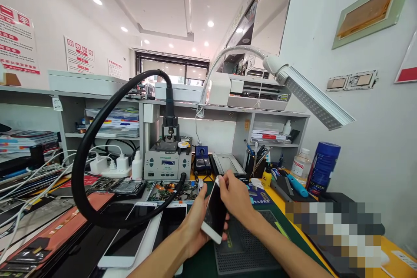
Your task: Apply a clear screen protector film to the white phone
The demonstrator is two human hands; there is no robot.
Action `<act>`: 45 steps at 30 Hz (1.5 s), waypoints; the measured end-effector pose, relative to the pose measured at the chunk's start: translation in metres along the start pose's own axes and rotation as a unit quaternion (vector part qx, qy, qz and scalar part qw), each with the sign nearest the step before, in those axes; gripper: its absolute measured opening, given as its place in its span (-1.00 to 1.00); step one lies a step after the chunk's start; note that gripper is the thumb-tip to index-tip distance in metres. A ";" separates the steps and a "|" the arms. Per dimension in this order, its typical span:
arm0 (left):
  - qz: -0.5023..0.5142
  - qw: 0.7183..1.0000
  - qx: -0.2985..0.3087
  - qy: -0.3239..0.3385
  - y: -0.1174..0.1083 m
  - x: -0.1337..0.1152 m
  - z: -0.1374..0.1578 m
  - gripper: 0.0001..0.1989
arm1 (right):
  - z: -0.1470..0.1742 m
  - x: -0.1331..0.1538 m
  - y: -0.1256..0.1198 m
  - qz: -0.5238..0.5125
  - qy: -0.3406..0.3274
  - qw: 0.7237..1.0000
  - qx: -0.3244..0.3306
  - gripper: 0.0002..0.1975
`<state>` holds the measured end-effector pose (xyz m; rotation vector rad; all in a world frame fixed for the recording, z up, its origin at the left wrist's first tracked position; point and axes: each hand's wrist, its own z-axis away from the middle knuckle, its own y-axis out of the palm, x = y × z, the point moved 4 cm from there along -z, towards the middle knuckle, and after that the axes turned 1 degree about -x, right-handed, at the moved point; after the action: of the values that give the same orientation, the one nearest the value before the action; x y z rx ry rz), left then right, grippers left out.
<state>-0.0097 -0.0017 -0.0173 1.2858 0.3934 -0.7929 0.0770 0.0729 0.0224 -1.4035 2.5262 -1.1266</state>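
Observation:
A white-framed smartphone point(215, 210) with a dark screen is tilted above the workbench. My left hand point(192, 222) is wrapped round it from the left and below, with fingertips showing at its right edge. At the phone's upper end, my right hand point(236, 196) is closed with thumb and fingers on the top edge; whether something small is pinched there I cannot tell. Beneath the hands lies a dark perforated mat point(252, 254) on a green work surface. To the left, another white phone point(132, 236) lies face up near my left forearm.
A thick black hose point(80, 152) loops from the hot air station point(167, 163) across the left side. An LED lamp point(317, 95) arches overhead at right. Circuit boards point(177, 191) lie behind the hands. A blue canister point(324, 167) and a clear bottle point(300, 165) stand at right.

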 end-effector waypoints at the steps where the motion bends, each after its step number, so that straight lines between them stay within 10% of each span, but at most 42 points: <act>1: -0.008 1.000 0.002 0.003 0.001 0.000 0.001 -0.44 | -0.003 -0.003 -0.001 -0.001 0.008 1.000 -0.003 -0.77; 10: -0.032 0.997 -0.058 0.037 -0.006 -0.011 0.005 -0.46 | 0.042 0.046 0.003 -0.021 -0.150 0.987 0.048 -0.77; 22: -0.085 0.996 -0.009 0.026 0.001 -0.005 0.003 -0.37 | 0.000 -0.022 -0.011 0.018 0.056 0.998 0.023 -0.75; 33: 0.020 0.997 0.040 0.068 0.011 -0.025 0.013 -0.51 | 0.011 -0.121 -0.069 0.014 0.081 0.973 0.214 -0.87; 41: 0.040 0.997 0.006 0.063 0.010 -0.014 0.006 -0.56 | 0.021 -0.035 -0.066 -0.123 0.006 0.982 0.143 -0.65; 45: 0.066 0.996 -0.011 0.053 0.005 -0.011 0.000 -0.60 | 0.043 0.002 -0.055 -0.178 -0.096 0.967 0.157 -0.89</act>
<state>-0.0134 0.0021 -0.0063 1.3233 0.3966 -0.6085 0.1318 0.0289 0.0250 -1.8110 1.9109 -1.2930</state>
